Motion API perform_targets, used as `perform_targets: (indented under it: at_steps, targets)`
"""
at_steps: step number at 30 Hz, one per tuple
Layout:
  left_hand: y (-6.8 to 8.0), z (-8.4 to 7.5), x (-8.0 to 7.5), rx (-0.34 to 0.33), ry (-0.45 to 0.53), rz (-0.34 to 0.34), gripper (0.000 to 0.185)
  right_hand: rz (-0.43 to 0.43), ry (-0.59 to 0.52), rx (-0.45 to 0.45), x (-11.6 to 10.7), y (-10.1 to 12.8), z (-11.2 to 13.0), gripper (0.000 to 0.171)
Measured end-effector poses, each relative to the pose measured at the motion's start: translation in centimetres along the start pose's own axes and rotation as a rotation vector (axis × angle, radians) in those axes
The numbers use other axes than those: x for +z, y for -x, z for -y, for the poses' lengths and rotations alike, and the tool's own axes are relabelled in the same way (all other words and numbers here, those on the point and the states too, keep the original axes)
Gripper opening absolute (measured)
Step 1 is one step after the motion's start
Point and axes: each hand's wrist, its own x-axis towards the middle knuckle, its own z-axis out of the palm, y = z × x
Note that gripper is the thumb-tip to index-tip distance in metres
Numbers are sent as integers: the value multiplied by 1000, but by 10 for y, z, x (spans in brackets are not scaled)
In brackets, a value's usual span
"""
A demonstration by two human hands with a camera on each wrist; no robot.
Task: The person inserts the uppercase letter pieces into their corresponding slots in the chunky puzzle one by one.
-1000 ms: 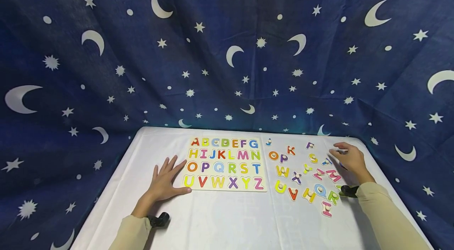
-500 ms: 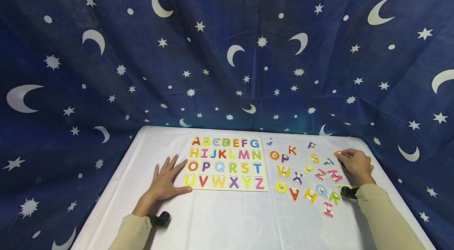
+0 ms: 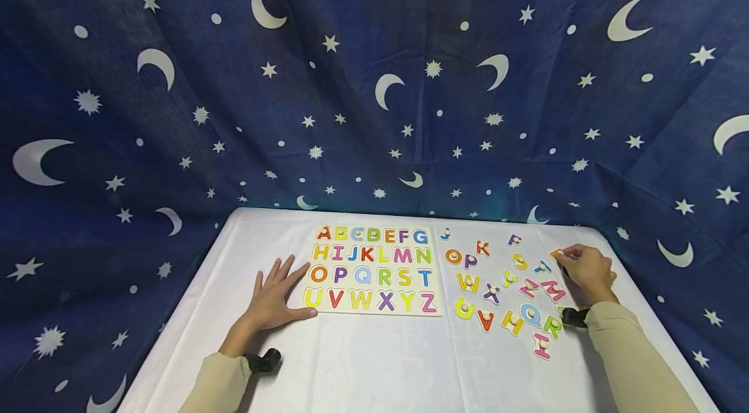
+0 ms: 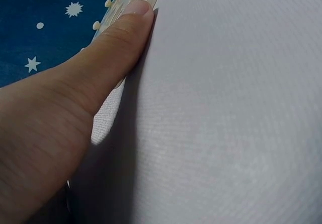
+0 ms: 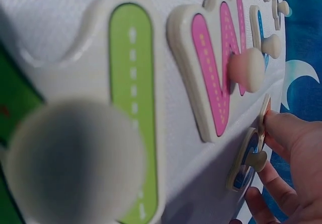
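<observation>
Left hand [image 3: 274, 299] lay flat, fingers spread, beside the alphabet board [image 3: 372, 270]. Right hand [image 3: 585, 270] fingers pinched an orange letter piece [image 3: 556, 254] on the desk [image 3: 363, 367].

Staged play or recording corner, dark blue moon-and-star patterned cloth backdrop [image 3: 374, 75] draped behind and around, white-clothed worktop [image 3: 363, 367], children's wooden alphabet puzzle board [image 3: 372, 270], scattered colourful wooden letter pieces [image 3: 509, 289]

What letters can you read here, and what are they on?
"ABCDEFG", "HIJKLMN", "OPQRST", "UVWXYZ": four rows on the puzzle board, beside the left hand.
"J", "K", "F", "O", "P", "S", "T", "W", "Y", "X", "M", "U", "A", "H", "Q", "R", "I": loose letter pieces on the white table.
The piece the right hand pinches is too hidden to read.
</observation>
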Motion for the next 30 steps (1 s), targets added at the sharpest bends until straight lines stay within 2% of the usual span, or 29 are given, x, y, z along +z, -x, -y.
perform_targets:
  at_steps: [13,16,23,30]
  targets:
    - [0,2,0,-15,-2,34,109,13,10,19,-2,1,1,33]
    - [1,1,0,-14,1,41,109,9,15,0,-4,3,5,34]
    - [2,1,-1,-8,2,14,107,21,-21,-140,-5,9,50,35]
    - [2,1,-2,-13,6,20,108,-3,-69,-338,13,16,91,32]
